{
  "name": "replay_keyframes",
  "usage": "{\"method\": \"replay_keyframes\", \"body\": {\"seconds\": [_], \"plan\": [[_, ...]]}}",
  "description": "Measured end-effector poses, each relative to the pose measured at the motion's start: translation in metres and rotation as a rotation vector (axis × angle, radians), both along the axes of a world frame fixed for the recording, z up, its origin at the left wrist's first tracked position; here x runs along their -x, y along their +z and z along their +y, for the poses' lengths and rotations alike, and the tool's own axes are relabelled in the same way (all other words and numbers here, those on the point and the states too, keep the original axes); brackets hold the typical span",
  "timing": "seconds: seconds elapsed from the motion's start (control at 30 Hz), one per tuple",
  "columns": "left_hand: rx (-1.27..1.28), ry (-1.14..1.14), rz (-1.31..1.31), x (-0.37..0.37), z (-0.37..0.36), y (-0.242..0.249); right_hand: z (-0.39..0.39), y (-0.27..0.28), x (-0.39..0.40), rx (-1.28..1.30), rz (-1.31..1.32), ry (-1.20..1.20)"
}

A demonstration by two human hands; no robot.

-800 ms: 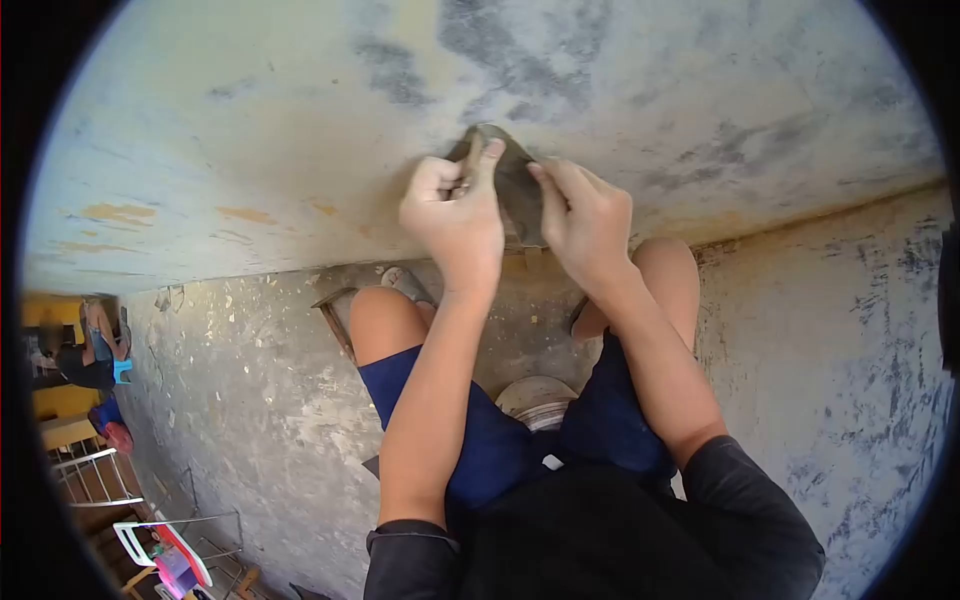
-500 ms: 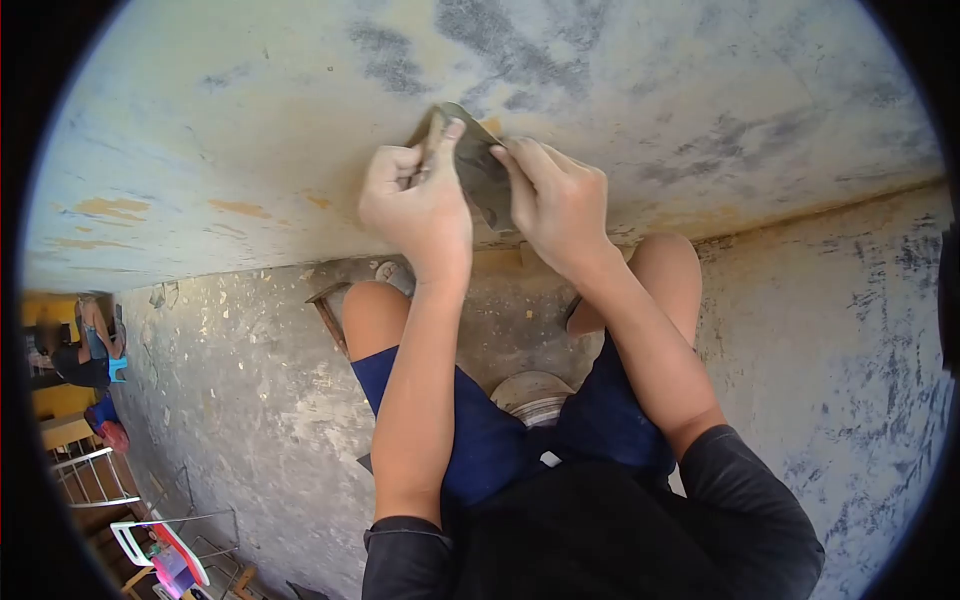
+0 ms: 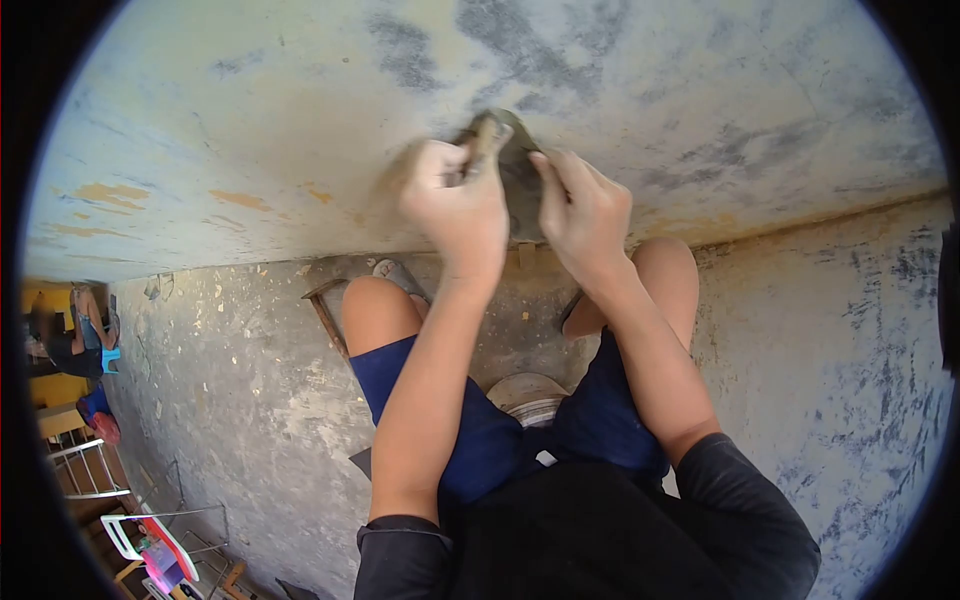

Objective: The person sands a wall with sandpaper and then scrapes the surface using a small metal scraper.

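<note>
In front of the patchy wall (image 3: 300,120), both hands hold a bent, dark grey-green sheet of sandpaper (image 3: 520,185). My left hand (image 3: 455,210), slightly blurred by motion, grips its left side, with the thumb along a tan, folded-looking edge. The right edge is pinched between the thumb and fingers of my right hand (image 3: 588,208). The sheet bows up between the two hands and hangs down toward the foot of the wall.
A pale round bucket (image 3: 530,395) stands between my knees on the worn concrete floor (image 3: 270,370). By my left knee lies a wooden-handled tool (image 3: 325,315). Far left, a person (image 3: 75,345) sits on a blue stool (image 3: 111,360), with a white metal rack (image 3: 90,470) nearer.
Both hands have shifted right with the sandpaper, the left hand further, so they are closer together. The sheet is bent more narrowly between them.
</note>
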State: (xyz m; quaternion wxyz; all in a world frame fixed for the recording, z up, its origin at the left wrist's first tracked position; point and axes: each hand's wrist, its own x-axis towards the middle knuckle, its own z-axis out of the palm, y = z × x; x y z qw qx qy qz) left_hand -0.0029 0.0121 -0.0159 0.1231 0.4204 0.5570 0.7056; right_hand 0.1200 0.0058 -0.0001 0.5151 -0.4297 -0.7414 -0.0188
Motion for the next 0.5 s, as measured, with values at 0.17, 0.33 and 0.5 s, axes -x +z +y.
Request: {"method": "replay_keyframes", "body": {"seconds": [0.17, 0.33, 0.5], "plan": [[-0.091, 0.082, 0.207, 0.01, 0.007, -0.006, -0.001, 0.0, 0.005, 0.056, -0.037, -0.011], [0.021, 0.111, 0.02, 0.021, -0.003, 0.023, 0.004, 0.003, 0.016, 0.004, -0.015, 0.049], [-0.084, 0.036, 0.509, -0.004, -0.007, -0.001, -0.007, -0.02, -0.023, 0.083, -0.069, -0.105]]}}
